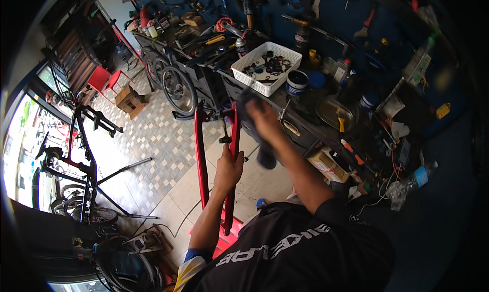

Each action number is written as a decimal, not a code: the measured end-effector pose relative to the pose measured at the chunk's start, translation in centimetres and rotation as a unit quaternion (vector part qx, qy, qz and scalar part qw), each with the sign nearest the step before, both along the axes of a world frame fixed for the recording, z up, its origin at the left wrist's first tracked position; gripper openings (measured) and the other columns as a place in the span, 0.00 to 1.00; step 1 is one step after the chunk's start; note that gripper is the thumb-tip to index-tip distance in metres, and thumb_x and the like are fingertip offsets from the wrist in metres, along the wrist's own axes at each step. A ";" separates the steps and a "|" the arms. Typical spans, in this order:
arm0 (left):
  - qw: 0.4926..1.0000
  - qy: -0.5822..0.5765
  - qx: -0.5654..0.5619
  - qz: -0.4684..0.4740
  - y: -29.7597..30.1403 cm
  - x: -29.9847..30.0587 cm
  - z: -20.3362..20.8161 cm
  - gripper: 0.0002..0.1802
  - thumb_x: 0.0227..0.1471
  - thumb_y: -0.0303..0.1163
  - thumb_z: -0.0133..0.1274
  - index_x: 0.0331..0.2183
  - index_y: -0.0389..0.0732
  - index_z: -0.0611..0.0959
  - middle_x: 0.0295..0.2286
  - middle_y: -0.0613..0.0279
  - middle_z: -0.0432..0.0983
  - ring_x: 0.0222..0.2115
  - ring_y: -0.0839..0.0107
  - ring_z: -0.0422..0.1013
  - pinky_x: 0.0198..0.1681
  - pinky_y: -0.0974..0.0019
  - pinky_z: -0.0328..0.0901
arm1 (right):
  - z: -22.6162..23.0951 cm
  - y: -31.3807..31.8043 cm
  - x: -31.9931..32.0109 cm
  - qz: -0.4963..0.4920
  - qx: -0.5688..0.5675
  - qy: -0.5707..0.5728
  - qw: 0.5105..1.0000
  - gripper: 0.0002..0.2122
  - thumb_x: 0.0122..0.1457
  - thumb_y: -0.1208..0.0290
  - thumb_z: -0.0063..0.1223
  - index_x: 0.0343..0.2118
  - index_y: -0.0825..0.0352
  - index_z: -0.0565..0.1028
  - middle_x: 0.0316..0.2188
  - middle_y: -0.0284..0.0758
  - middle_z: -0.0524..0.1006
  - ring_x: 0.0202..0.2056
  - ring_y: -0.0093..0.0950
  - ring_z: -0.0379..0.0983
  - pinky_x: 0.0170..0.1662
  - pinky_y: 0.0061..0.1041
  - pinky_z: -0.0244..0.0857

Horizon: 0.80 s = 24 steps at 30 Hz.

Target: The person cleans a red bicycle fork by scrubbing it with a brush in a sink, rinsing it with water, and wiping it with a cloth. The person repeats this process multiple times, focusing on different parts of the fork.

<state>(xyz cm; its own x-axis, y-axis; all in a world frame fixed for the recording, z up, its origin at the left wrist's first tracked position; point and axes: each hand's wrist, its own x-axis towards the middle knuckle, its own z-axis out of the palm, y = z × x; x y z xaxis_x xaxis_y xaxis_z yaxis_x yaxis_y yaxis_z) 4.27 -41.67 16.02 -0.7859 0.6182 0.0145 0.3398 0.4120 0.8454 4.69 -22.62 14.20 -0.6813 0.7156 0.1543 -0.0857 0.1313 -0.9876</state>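
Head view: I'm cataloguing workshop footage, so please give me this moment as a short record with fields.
Left hand: closed around the red frame
Right hand: holding a dark cloth, blurred
Bench: white basket with small parts inside; tub beside it
Floor: tiled; red chair and wooden stool farther off
Picture's left: dark bike frame

glossy red bicycle frame (pixel 201 159), tubes pointing away; dark cloth (pixel 266 155) beside it.
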 end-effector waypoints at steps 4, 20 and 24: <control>0.997 0.077 0.000 -0.010 1.3 -1.1 -2.6 0.17 0.55 0.28 0.51 0.43 0.31 0.65 0.24 0.29 0.76 0.29 0.32 0.74 0.30 0.37 0.66 | -0.7 -6.2 0.6 -0.019 0.136 0.101 0.985 0.26 0.58 0.64 0.60 0.54 0.70 0.62 0.45 0.52 0.72 0.49 0.49 0.71 0.52 0.40 0.63; 1.000 0.008 -0.008 -0.010 1.5 -0.5 -1.1 0.17 0.54 0.29 0.52 0.41 0.31 0.64 0.25 0.23 0.74 0.30 0.27 0.71 0.31 0.34 0.65 | -1.0 -2.3 -0.9 0.061 0.027 0.102 0.993 0.25 0.59 0.59 0.64 0.48 0.69 0.63 0.41 0.39 0.76 0.42 0.26 0.74 0.46 0.26 0.67; 0.998 -0.032 0.046 -0.013 0.5 -2.0 -1.6 0.15 0.54 0.26 0.52 0.41 0.31 0.67 0.20 0.43 0.75 0.17 0.49 0.73 0.19 0.51 0.67 | -1.5 -4.2 1.0 0.181 -0.061 0.056 0.980 0.26 0.55 0.64 0.67 0.50 0.69 0.65 0.41 0.34 0.76 0.43 0.23 0.72 0.47 0.24 0.66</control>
<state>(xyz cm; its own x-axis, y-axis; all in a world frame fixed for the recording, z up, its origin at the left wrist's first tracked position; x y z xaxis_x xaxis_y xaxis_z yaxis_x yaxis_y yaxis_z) 2.32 -41.21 14.43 -0.7705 0.6370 0.0225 0.2942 0.3242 0.8991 5.72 -26.82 12.73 -0.8781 0.4471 0.1704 -0.2128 -0.0460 -0.9760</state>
